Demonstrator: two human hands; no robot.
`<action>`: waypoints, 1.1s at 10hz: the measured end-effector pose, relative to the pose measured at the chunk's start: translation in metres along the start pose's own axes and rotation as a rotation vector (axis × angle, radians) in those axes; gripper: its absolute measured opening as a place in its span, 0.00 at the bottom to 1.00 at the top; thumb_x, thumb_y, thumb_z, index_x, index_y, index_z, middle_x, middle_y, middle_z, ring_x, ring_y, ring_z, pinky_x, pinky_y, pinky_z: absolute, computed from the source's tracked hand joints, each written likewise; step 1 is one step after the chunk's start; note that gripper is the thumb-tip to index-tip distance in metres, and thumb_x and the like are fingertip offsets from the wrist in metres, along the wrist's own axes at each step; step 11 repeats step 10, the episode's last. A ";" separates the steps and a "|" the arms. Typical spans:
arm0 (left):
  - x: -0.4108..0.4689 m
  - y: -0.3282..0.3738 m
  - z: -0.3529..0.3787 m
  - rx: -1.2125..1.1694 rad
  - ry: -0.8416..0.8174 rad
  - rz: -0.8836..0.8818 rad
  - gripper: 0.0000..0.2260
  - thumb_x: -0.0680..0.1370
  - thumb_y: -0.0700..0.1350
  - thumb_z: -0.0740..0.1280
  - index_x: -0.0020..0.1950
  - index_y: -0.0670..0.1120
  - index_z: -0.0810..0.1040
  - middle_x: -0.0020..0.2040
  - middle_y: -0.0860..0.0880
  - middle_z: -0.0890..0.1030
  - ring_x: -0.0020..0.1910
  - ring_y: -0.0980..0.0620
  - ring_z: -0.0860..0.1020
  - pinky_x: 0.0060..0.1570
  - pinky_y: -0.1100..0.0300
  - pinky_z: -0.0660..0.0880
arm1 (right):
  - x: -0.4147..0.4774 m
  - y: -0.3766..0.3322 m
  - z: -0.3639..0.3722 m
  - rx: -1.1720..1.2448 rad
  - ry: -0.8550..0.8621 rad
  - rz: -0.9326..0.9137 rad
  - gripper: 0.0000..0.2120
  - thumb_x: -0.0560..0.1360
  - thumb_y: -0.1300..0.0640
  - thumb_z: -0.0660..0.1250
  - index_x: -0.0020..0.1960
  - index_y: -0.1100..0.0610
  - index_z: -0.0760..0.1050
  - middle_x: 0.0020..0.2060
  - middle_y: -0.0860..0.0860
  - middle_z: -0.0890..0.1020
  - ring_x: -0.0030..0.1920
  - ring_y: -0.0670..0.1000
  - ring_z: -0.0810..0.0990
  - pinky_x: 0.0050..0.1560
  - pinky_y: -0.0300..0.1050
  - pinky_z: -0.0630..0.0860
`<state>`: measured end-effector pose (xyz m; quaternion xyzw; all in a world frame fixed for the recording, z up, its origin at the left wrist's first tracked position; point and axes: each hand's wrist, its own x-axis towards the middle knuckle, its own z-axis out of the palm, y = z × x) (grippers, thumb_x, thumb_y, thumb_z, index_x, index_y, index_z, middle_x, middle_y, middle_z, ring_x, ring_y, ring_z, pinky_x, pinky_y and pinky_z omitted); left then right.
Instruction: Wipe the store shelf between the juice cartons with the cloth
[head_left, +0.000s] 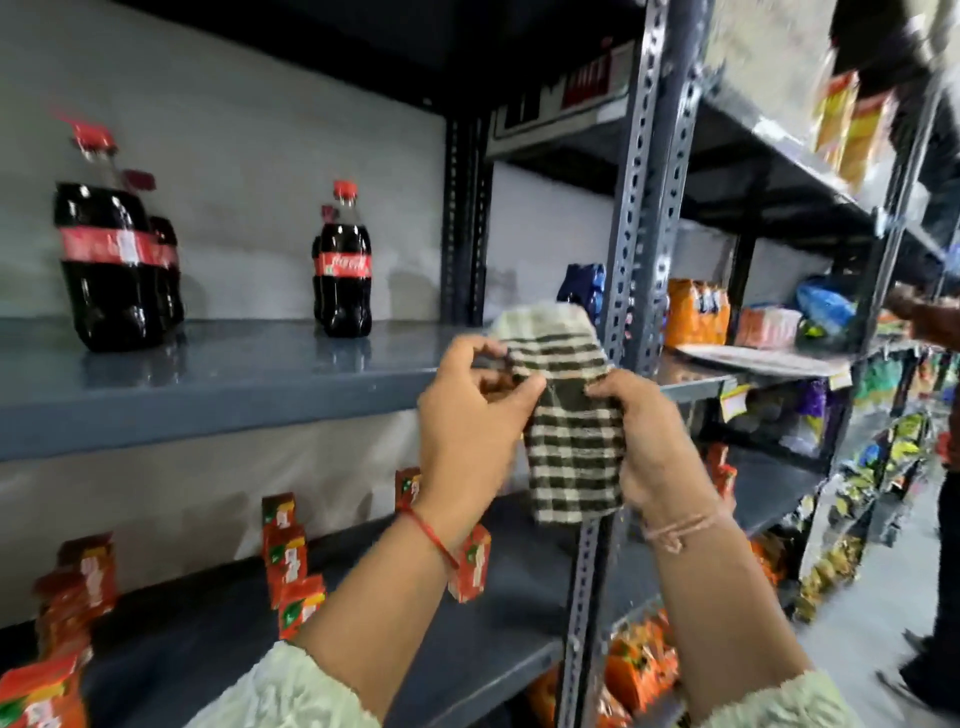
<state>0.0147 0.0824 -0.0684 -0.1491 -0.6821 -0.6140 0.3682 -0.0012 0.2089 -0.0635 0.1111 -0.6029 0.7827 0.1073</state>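
Observation:
Both of my hands hold a green-and-white checked cloth (566, 415) up in front of the shelving, folded over at its top. My left hand (467, 415) pinches its left edge, and my right hand (649, 436) grips its right side. Below them runs the lower grey shelf (197, 639), where several small red-orange juice cartons stand in rows: one row at the far left (78, 587), one in the middle (288, 561), and another partly hidden behind my left wrist (470, 564). Bare shelf shows between the rows. The cloth touches no shelf.
The upper grey shelf (208, 384) carries large cola bottles (104, 260) and a smaller pair (344, 265). A perforated steel upright (631, 218) stands just behind the cloth. Snack packets (696, 312) fill the shelves to the right. Another person (935, 519) stands in the aisle at the far right.

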 end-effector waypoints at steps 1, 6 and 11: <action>0.036 0.024 0.005 0.043 0.058 0.119 0.14 0.68 0.41 0.72 0.39 0.55 0.69 0.36 0.50 0.80 0.36 0.54 0.80 0.40 0.59 0.78 | 0.033 -0.040 0.009 -0.111 -0.079 -0.056 0.10 0.66 0.60 0.60 0.45 0.59 0.75 0.39 0.59 0.80 0.40 0.58 0.78 0.45 0.52 0.75; 0.140 -0.012 0.018 1.061 -0.383 -0.284 0.18 0.71 0.48 0.70 0.55 0.40 0.76 0.55 0.42 0.80 0.54 0.45 0.78 0.46 0.60 0.72 | 0.174 -0.015 0.041 -1.155 -0.141 -0.176 0.12 0.72 0.56 0.70 0.51 0.63 0.79 0.54 0.59 0.82 0.55 0.57 0.79 0.59 0.47 0.76; 0.114 -0.009 -0.026 1.010 -0.293 -0.041 0.15 0.75 0.47 0.63 0.59 0.42 0.76 0.61 0.39 0.77 0.60 0.41 0.73 0.58 0.56 0.70 | 0.131 -0.022 0.069 -1.277 0.107 -0.639 0.13 0.76 0.57 0.59 0.54 0.58 0.79 0.54 0.59 0.82 0.55 0.61 0.78 0.55 0.49 0.73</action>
